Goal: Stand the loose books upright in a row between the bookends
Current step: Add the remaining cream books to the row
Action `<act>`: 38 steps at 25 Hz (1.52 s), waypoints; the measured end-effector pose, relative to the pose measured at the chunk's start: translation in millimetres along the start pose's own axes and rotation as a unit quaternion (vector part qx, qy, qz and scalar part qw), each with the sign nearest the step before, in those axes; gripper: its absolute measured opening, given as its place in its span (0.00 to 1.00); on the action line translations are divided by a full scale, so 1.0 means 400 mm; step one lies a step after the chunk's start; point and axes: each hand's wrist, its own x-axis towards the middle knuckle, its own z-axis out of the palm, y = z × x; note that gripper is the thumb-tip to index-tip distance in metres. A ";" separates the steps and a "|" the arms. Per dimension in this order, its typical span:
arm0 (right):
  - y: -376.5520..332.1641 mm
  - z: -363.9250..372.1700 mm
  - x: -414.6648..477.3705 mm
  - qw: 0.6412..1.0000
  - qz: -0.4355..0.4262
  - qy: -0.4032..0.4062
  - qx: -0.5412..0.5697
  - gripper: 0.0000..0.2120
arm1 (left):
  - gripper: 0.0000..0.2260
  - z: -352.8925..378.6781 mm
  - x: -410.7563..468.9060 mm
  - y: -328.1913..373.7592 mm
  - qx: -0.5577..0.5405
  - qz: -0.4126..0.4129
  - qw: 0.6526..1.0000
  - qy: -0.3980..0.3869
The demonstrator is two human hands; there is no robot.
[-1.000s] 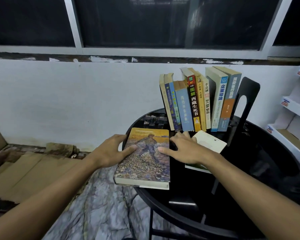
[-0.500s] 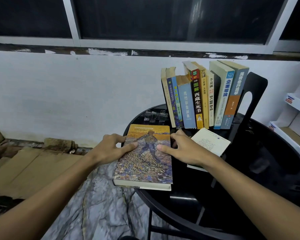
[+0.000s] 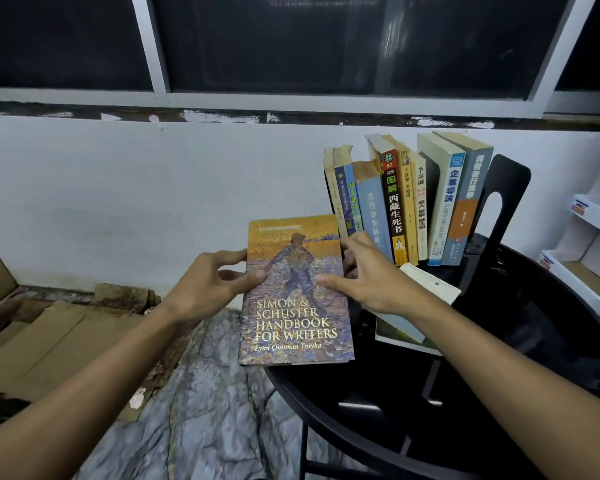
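Observation:
A thick handbook [image 3: 297, 310] with a painted cover is tilted up at its far end, its near end resting on the round black table [image 3: 499, 393]. My left hand [image 3: 210, 285] grips its left edge, thumb on the cover. My right hand [image 3: 371, 275] grips its right edge. Behind, a row of several books [image 3: 409, 199] stands upright and leans against a black bookend [image 3: 503, 209] on the right. Two loose books lie flat under my right wrist: a white one [image 3: 430, 284] on top of a green-edged one [image 3: 400, 337]. No left bookend shows.
A white wall and dark window lie behind the table. White shelving [image 3: 593, 237] stands at the right. Flattened cardboard [image 3: 45, 337] and a marbled floor [image 3: 201, 410] lie at the left, below the table edge.
Both hands have closed on the handbook's side edges and tipped its far end up from lying flat. The view has moved closer.

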 end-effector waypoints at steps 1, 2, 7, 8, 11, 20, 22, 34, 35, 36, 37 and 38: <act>-0.010 -0.011 0.005 1.000 -0.012 0.014 -0.002 0.38 | 0.14 -0.003 0.000 0.007 -0.005 0.017 0.999 0.027; -0.018 -0.021 0.011 0.999 -0.024 0.029 -0.007 0.38 | 0.18 -0.006 0.000 0.014 -0.003 0.034 0.998 0.055; -0.036 -0.035 0.027 0.992 -0.077 0.091 -0.037 0.42 | 0.33 -0.002 0.002 0.027 0.004 0.090 0.987 0.135; -0.036 -0.032 0.026 0.990 -0.085 0.103 -0.048 0.43 | 0.33 0.000 -0.001 0.027 -0.001 0.100 0.985 0.141; -0.030 -0.019 0.019 0.982 -0.104 0.141 -0.064 0.45 | 0.33 0.011 -0.016 0.024 -0.015 0.129 0.979 0.159; -0.028 -0.003 -0.012 0.955 -0.118 0.229 -0.145 0.50 | 0.35 0.014 -0.032 0.011 -0.050 0.125 0.980 0.145; -0.040 0.006 -0.023 0.931 -0.126 0.298 -0.168 0.49 | 0.35 0.011 -0.028 0.009 -0.046 0.119 0.982 0.138; -0.114 0.031 -0.080 0.951 -0.130 0.226 -0.168 0.40 | 0.29 0.016 -0.068 0.017 -0.041 0.151 0.981 0.116; -0.125 0.025 -0.087 0.962 -0.111 0.201 -0.151 0.43 | 0.29 0.018 -0.075 0.018 -0.042 0.152 0.981 0.116; -0.135 0.019 -0.093 0.970 -0.096 0.181 -0.134 0.45 | 0.28 0.022 -0.083 0.021 -0.043 0.155 0.981 0.113; -0.145 0.013 -0.099 0.975 -0.085 0.165 -0.122 0.48 | 0.28 0.026 -0.091 0.021 -0.040 0.160 0.980 0.111; -0.154 0.007 -0.104 0.979 -0.076 0.151 -0.115 0.50 | 0.28 0.031 -0.100 0.021 -0.038 0.166 0.980 0.106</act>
